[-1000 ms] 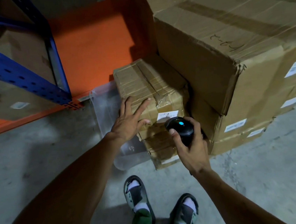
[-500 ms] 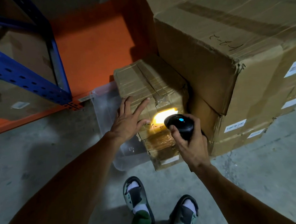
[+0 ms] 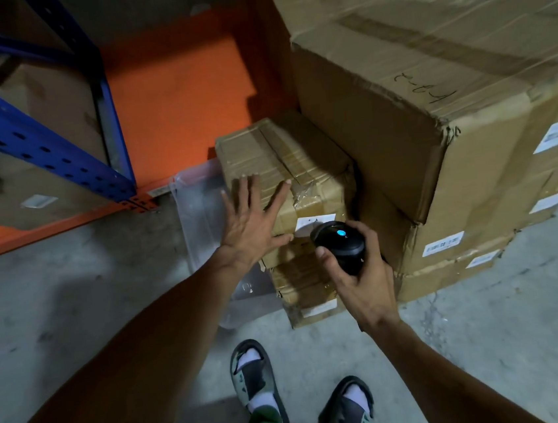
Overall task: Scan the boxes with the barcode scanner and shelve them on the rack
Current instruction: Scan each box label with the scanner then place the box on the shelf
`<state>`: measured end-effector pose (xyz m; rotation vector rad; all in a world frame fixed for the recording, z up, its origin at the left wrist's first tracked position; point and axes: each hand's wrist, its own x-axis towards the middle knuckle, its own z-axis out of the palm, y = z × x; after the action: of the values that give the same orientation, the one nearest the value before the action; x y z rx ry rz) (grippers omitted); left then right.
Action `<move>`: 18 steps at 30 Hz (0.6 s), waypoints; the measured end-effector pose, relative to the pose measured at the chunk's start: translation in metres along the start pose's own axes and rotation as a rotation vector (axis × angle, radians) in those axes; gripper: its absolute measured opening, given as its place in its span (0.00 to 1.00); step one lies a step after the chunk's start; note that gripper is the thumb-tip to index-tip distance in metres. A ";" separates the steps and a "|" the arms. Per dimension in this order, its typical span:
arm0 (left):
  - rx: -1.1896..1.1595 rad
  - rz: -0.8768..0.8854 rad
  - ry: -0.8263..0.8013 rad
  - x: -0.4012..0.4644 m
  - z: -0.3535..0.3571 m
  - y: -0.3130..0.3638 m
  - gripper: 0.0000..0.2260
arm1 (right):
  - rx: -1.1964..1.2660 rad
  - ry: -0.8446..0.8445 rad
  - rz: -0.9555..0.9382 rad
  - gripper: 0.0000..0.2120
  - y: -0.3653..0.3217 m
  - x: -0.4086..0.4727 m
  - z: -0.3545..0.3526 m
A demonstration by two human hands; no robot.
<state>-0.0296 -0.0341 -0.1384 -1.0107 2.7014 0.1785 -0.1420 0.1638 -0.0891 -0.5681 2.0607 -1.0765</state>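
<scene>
A small taped cardboard box (image 3: 278, 156) tops a short stack on the floor, with a white label (image 3: 313, 223) on its near face. My left hand (image 3: 254, 220) lies flat with spread fingers on the box's near left corner. My right hand (image 3: 360, 278) grips a black barcode scanner (image 3: 339, 244) with a blue light on top, pointed at the label from a few centimetres away. The scanner's beam is off.
Large cardboard boxes (image 3: 431, 99) with white labels are stacked to the right. A blue rack upright (image 3: 21, 135) and orange shelf (image 3: 176, 94) stand at the left and behind. A clear plastic tub (image 3: 202, 212) leans left of the small stack. My sandalled feet (image 3: 254, 379) stand on concrete.
The scanner's yellow light flashed on the label half a second ago and is off now. My left hand's fingers have spread wider on the box. The right hand has barely moved.
</scene>
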 end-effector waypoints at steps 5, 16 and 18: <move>-0.104 0.047 -0.037 0.006 0.002 -0.007 0.48 | 0.000 0.010 0.020 0.31 0.006 0.003 -0.002; -0.248 0.261 0.116 -0.050 0.032 -0.129 0.49 | -0.262 0.037 0.115 0.32 0.021 0.023 0.000; -0.246 0.259 0.121 -0.056 0.036 -0.139 0.47 | -0.386 0.001 0.144 0.33 0.019 0.040 0.004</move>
<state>0.1092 -0.0963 -0.1614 -0.7474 2.9703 0.5247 -0.1649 0.1457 -0.1228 -0.5940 2.2868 -0.5980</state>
